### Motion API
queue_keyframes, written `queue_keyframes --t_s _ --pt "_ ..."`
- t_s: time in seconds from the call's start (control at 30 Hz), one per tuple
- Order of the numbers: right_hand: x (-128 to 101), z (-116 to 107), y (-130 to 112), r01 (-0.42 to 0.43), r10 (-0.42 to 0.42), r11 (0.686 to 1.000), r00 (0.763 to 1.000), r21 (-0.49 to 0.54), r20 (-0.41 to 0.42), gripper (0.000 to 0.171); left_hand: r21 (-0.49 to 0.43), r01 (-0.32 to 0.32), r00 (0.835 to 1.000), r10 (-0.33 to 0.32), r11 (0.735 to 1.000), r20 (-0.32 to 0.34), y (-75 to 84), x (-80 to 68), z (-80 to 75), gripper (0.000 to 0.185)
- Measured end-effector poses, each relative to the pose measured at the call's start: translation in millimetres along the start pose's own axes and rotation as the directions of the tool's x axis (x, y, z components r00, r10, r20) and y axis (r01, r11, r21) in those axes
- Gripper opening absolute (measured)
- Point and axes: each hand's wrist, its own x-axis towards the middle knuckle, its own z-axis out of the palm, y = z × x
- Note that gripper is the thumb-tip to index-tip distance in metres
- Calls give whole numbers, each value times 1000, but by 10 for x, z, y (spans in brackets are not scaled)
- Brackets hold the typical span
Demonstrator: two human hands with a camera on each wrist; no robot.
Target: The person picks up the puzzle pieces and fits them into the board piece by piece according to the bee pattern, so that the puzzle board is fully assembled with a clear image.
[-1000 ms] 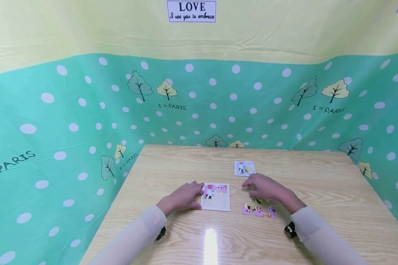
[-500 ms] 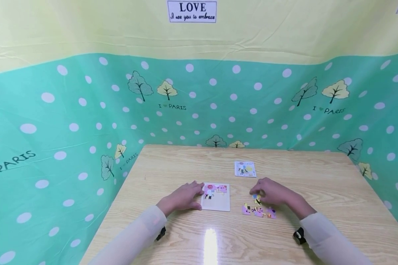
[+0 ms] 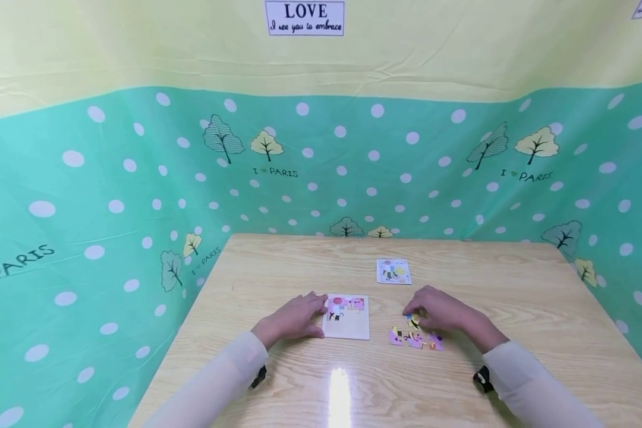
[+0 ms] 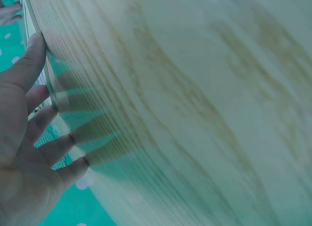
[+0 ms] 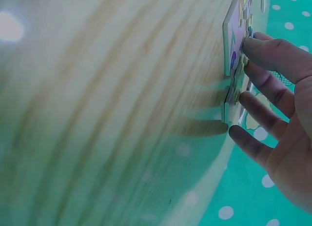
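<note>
My left hand (image 3: 294,318) rests at the left side of a white square puzzle board (image 3: 355,326), fingers spread and fingertips at its edge. Fitted pink and white jigsaw pieces (image 3: 338,309) fill the board's upper part and left side; its lower right is bare. To the right, my right hand (image 3: 443,308) reaches down over loose jigsaw pieces (image 3: 414,339) in pink, yellow and black. Its thumb and fingertips touch a yellow, blue and black piece (image 3: 414,321), which they partly hide. In the right wrist view, the fingers (image 5: 261,113) stretch loosely to the pieces.
Behind the board lies a small square picture card (image 3: 393,271) with a bee-like figure. Everything sits on a wood-grain table (image 3: 289,267), enclosed by a green dotted curtain (image 3: 321,160). Dark wrist straps show at both sleeves.
My right hand has shifted slightly right and down onto the loose pieces, uncovering the yellow and blue one. My left hand stays at the board. The head view has shifted slightly.
</note>
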Motion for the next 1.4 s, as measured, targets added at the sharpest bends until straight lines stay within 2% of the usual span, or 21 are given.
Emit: queue_keyframes --t_s 0.43,0.6,1.1,1.4 --pt "4 -49 -51 -4 4 1000 1000 5 1 38 -9 -6 1000 6 1000 3 -3 -13 -28 64" --pt "32 -39 -46 -30 30 1000 1000 8 -6 37 -12 -2 1000 2 1000 -2 -5 -17 -21 63" --pt "245 -2 -152 24 -23 999 998 29 -55 37 -12 -6 1000 6 1000 -7 21 -33 -26 63" --pt "372 28 -303 21 -18 998 998 52 -66 38 -9 -6 1000 6 1000 -4 25 -31 -38 63"
